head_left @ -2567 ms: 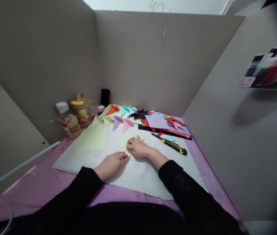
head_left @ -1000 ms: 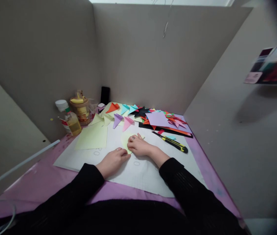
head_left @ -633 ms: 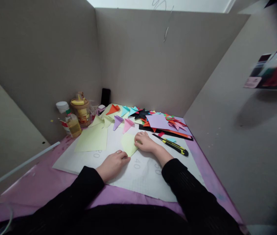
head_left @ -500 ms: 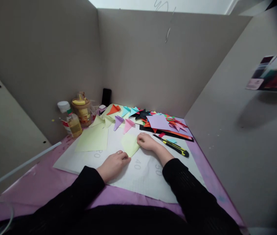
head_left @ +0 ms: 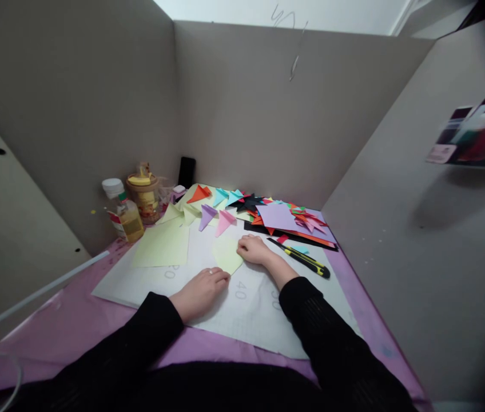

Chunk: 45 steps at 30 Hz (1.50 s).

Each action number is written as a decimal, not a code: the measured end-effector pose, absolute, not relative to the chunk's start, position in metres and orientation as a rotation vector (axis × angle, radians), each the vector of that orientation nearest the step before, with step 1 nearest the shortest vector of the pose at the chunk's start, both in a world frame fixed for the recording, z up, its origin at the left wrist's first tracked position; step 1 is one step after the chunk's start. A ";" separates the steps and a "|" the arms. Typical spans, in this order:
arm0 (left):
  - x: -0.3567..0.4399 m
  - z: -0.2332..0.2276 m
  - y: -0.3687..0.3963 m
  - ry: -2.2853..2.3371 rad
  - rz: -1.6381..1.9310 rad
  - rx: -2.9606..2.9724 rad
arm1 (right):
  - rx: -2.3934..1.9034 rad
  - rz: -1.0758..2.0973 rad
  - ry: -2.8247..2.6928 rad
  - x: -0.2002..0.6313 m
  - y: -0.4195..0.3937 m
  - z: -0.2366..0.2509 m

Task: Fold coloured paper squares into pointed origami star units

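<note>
Fingers of the right hand (head_left: 253, 252) curl loosely, tips resting on the right edge of a folded pale-green paper piece (head_left: 227, 256). The left hand (head_left: 199, 288) lies flat with fingers together, tips touching the paper's lower corner at 7 o'clock. The paper lies on a white gridded cutting mat (head_left: 242, 312). A yellow-and-black utility knife (head_left: 302, 258) sits at 3 o'clock, near the right hand.

Dim, soft light falls from above the grey partition walls (head_left: 246, 114), brightest at the back of the bench. The right edge darkens, and the colourful wall card (head_left: 474, 134) blurs.
</note>
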<state>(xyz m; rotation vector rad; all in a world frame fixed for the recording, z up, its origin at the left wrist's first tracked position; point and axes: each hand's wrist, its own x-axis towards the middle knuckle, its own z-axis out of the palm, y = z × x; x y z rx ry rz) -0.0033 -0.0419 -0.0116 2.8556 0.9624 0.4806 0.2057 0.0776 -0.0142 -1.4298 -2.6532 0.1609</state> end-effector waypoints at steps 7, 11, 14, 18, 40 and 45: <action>-0.005 -0.011 -0.041 0.994 0.348 2.942 | -1.439 0.156 -2.661 0.205 0.078 -0.014; 0.001 -0.008 -0.043 0.997 0.278 3.022 | -1.433 0.138 -2.669 0.204 0.079 -0.017; 0.008 -0.006 -0.046 0.974 0.241 3.073 | -1.436 0.143 -2.653 0.203 0.080 -0.019; 0.017 -0.004 -0.053 1.051 0.213 3.089 | -1.424 0.139 -2.449 0.209 0.075 -0.018; 0.023 0.006 -0.058 1.080 0.176 3.124 | -1.447 0.058 -2.452 0.248 0.032 -0.024; 0.023 0.005 -0.057 1.072 0.180 3.112 | -0.877 0.247 -2.612 0.229 -0.001 -0.030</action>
